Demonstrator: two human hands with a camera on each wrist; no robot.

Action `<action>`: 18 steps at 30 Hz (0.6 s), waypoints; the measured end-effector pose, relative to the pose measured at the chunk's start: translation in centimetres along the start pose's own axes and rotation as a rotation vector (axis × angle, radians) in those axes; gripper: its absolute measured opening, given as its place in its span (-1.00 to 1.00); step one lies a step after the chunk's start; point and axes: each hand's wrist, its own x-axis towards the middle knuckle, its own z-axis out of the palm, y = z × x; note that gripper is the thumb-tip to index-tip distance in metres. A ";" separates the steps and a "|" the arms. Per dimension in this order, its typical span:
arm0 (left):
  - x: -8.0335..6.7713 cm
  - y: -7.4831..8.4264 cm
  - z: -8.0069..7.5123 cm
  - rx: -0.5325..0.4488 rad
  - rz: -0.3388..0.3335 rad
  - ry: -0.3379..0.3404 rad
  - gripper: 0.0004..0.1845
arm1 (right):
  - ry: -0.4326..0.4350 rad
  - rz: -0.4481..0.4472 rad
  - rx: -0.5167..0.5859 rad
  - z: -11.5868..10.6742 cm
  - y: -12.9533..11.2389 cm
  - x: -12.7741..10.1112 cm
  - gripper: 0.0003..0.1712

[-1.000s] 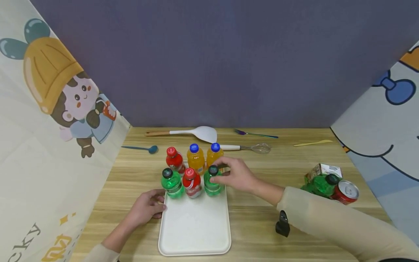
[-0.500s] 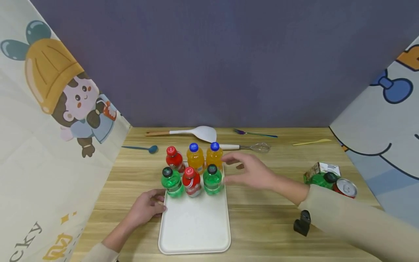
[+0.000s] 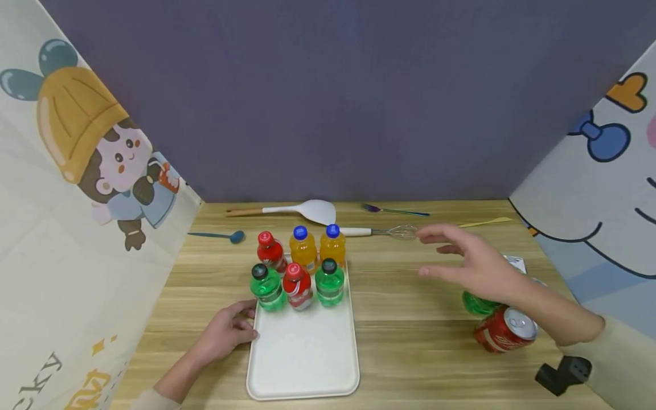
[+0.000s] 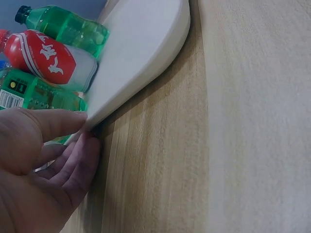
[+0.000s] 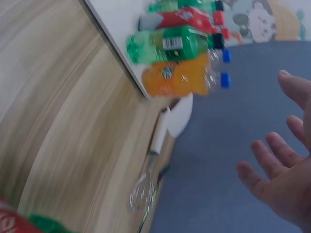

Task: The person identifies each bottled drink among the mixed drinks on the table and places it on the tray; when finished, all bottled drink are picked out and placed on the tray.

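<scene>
We see the left hand (image 3: 225, 333) resting on the table (image 3: 410, 341) at the left edge of the white tray (image 3: 302, 364), its grip lightly curled, with thumb and fingers (image 4: 73, 165) pinching the tray's rim. The tray lies near the front edge of the table, a little left of the middle. At the tray's far end six bottles stand upright in two rows. The near row holds a green bottle (image 3: 266, 286), a red bottle (image 3: 296, 285) and another green bottle (image 3: 329, 281); the far row holds a red bottle (image 3: 270, 251) and two orange bottles (image 3: 302, 248) with blue caps.

The right hand (image 3: 479, 267) hovers above the table's right side, its grip spread wide and holding nothing. Just under it, near the right edge, lie a green bottle (image 3: 479, 304), a red can (image 3: 504, 336) on its side and a small carton (image 3: 515, 263), mostly hidden.

Along the back edge lie a white spatula (image 3: 302, 209), a whisk (image 3: 381, 231), a fork (image 3: 394, 211) and a yellow knife (image 3: 484, 222); a blue spoon (image 3: 217, 234) lies towards the left edge.
</scene>
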 end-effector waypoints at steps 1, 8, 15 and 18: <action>0.0 0.0 0.0 0.002 0.001 0.001 -0.17 | 0.013 0.013 -0.011 -0.5 0.1 -0.6 -0.33; 0.1 0.1 -0.1 0.009 -0.003 0.017 -0.17 | 0.120 0.032 -0.074 -2.3 2.0 -4.3 -0.25; 0.2 0.1 -0.1 0.015 -0.013 0.019 -0.18 | 0.217 0.145 -0.143 -3.7 4.4 -7.6 -0.23; 0.2 0.1 -0.1 0.013 -0.010 0.018 -0.18 | 0.229 0.183 -0.168 -4.4 5.6 -8.7 -0.24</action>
